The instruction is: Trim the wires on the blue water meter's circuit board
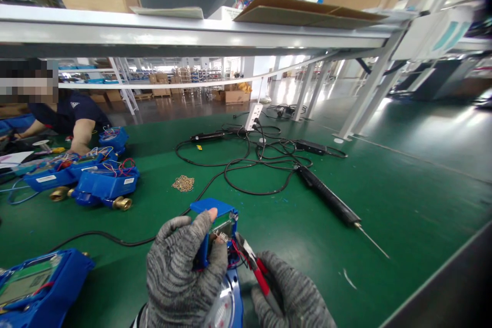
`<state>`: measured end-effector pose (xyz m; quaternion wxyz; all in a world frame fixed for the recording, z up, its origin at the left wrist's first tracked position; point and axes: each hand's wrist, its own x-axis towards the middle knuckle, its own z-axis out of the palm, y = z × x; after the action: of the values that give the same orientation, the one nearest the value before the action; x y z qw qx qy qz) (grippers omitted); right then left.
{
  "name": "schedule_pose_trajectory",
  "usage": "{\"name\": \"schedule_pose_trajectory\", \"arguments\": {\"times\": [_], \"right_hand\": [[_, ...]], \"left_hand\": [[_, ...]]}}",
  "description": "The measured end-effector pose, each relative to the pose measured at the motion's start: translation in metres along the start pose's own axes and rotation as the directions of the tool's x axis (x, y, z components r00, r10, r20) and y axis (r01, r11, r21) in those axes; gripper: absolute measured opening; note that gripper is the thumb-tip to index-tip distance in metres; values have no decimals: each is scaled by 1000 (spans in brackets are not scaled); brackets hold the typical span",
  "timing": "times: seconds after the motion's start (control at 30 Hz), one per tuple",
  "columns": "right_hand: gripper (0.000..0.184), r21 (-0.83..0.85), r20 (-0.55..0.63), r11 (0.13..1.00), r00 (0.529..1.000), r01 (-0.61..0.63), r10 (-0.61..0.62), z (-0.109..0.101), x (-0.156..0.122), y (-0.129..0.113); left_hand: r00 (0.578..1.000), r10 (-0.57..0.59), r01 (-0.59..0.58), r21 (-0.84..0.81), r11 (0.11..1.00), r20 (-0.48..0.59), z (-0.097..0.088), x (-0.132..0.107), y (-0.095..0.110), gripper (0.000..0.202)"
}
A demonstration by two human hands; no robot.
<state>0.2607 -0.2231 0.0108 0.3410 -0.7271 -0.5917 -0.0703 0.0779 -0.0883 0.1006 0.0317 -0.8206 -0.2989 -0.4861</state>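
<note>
My left hand (188,271), in a grey knitted glove with bare fingertips, is closed around the blue electronics housing (215,207) of a meter. A green circuit board and thin red and black wires (235,248) show inside it. The meter's round, clear dial (226,302) lies below, partly covered by my left hand. My gloved right hand (292,292) grips red-handled cutting pliers (261,279). Their jaws are at the wires on the housing's right side; whether they touch a wire I cannot tell.
Several blue meters (107,182) with brass fittings stand at left, another (42,287) at near left. A pile of small screws (183,183) lies ahead. An electric screwdriver (330,197), tangled cables and a power strip (253,115) lie beyond. A co-worker (77,113) sits at far left.
</note>
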Motion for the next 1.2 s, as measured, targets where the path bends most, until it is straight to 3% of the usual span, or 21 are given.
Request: {"name": "schedule_pose_trajectory", "arguments": {"times": [0.2, 0.57, 0.83, 0.97, 1.1, 1.17, 1.2], "right_hand": [[40, 12, 15, 999, 999, -40, 40, 3, -1, 2], [47, 80, 48, 985, 987, -155, 151, 11, -2, -6], [44, 161, 41, 977, 990, -139, 134, 8, -1, -12], [43, 215, -32, 972, 993, -100, 110, 8, 0, -16], [40, 252, -71, 962, 989, -107, 129, 12, -3, -15], [39, 324, -56, 935, 983, -146, 172, 13, -4, -16], [39, 381, -38, 907, 977, -179, 209, 12, -4, -18]], "left_hand": [[999, -28, 29, 15, 999, -44, 1, 6, 5, 33], [995, -65, 70, 64, 996, -75, 4, 5, 3, 31], [996, -77, 79, 35, 996, -37, 3, 5, 3, 31], [994, -106, 105, -9, 994, -39, 2, 5, 4, 31], [972, -236, 233, -126, 964, -11, 1, 3, 5, 33], [924, -378, 381, -212, 900, 59, 0, 3, 5, 35], [879, -462, 476, -269, 837, 118, 0, 4, 5, 38]]}}
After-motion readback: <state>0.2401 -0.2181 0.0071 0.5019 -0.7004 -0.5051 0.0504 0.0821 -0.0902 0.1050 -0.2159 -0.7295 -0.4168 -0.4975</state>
